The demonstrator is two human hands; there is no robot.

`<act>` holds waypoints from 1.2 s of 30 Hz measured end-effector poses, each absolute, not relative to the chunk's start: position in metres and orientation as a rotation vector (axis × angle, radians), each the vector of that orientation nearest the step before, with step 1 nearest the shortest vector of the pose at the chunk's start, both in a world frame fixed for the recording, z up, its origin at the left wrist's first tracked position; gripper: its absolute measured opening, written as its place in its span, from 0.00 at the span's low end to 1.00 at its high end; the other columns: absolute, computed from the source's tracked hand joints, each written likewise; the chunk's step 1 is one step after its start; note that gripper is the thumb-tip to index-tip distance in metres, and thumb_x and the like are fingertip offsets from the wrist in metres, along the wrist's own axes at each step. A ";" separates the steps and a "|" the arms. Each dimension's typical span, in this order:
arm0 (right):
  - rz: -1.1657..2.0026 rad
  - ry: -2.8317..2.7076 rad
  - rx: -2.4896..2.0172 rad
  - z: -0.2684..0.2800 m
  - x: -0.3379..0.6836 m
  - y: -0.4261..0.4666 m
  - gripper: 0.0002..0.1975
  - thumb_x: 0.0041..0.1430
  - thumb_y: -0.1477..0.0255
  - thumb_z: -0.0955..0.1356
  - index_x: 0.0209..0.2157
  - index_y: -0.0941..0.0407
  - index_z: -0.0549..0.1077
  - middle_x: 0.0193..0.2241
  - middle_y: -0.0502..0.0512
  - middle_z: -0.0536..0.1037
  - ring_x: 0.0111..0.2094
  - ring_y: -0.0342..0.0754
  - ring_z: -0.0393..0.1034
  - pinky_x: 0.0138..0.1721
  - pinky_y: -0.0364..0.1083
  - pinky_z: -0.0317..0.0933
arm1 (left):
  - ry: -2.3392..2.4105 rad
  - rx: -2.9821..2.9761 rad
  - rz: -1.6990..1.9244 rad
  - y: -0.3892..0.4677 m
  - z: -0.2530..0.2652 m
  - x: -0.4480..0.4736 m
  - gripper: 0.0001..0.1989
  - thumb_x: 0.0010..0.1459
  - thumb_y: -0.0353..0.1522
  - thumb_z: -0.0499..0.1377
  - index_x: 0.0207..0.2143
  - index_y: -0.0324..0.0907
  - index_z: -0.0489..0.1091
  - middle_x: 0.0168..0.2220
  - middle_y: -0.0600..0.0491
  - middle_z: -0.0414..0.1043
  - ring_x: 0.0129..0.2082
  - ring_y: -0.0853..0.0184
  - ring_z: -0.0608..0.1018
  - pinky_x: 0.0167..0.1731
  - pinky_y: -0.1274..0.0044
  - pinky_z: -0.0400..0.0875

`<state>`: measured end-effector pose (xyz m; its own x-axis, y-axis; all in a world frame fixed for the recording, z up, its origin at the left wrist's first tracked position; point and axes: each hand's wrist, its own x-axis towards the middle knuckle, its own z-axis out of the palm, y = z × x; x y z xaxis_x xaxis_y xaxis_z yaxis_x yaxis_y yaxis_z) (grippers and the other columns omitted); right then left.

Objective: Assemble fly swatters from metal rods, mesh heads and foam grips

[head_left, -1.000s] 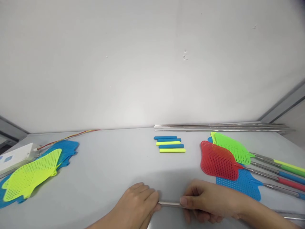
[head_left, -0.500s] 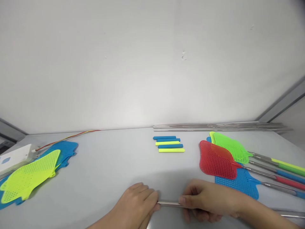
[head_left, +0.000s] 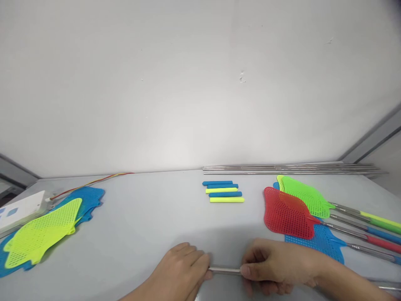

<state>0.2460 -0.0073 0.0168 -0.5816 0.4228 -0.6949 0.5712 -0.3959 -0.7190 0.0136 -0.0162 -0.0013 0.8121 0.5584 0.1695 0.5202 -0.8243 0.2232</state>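
Near the front of the table, my left hand (head_left: pixel 184 269) is closed around a thin metal rod (head_left: pixel 224 271). My right hand (head_left: pixel 269 265) pinches the same rod between thumb and fingers, a short way to the right. Only the stretch between the hands shows clearly; the ends are hidden. Beyond my right wrist a metal length (head_left: pixel 390 287) comes out at the lower right; I cannot tell if it is the same rod. A blue fly swatter (head_left: pixel 332 246) lies just behind my right hand, partly under a red fly swatter (head_left: pixel 288 213).
Several blue and yellow handle sleeves (head_left: pixel 225 194) lie mid-table. Behind them, metal rods (head_left: pixel 291 168) lie along the wall. A green fly swatter (head_left: pixel 307 198) is at right. Yellow swatter heads (head_left: pixel 44 234) overlap blue ones (head_left: pixel 86 205) at left, beside a white box (head_left: pixel 23 209) with wires (head_left: pixel 94 181).
My right hand has shifted slightly right, so a little more of the rod shows between my hands. The whole view has moved slightly; both hands still hold the rod.
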 end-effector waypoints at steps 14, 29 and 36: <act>-2.167 1.648 1.370 0.016 0.246 -0.008 0.18 0.53 0.61 0.60 0.30 0.60 0.72 0.16 0.47 0.61 0.14 0.33 0.51 0.12 0.33 0.46 | 0.873 2.862 0.357 -0.015 0.001 0.016 0.13 0.58 0.27 0.41 0.22 0.41 0.57 0.19 0.55 0.64 0.17 0.70 0.64 0.20 0.78 0.57; -2.169 1.659 1.394 0.014 0.246 -0.010 0.18 0.53 0.60 0.60 0.29 0.60 0.72 0.15 0.46 0.60 0.14 0.33 0.50 0.12 0.33 0.45 | 0.850 2.939 0.526 -0.017 -0.007 0.016 0.16 0.60 0.28 0.38 0.20 0.41 0.55 0.16 0.56 0.62 0.15 0.70 0.62 0.17 0.78 0.55; -2.106 1.728 1.384 0.013 0.244 -0.012 0.13 0.52 0.67 0.61 0.28 0.61 0.72 0.15 0.46 0.60 0.14 0.34 0.51 0.12 0.34 0.45 | 0.878 3.065 0.628 -0.024 -0.019 0.018 0.17 0.61 0.28 0.39 0.20 0.41 0.56 0.14 0.57 0.61 0.13 0.71 0.62 0.15 0.78 0.54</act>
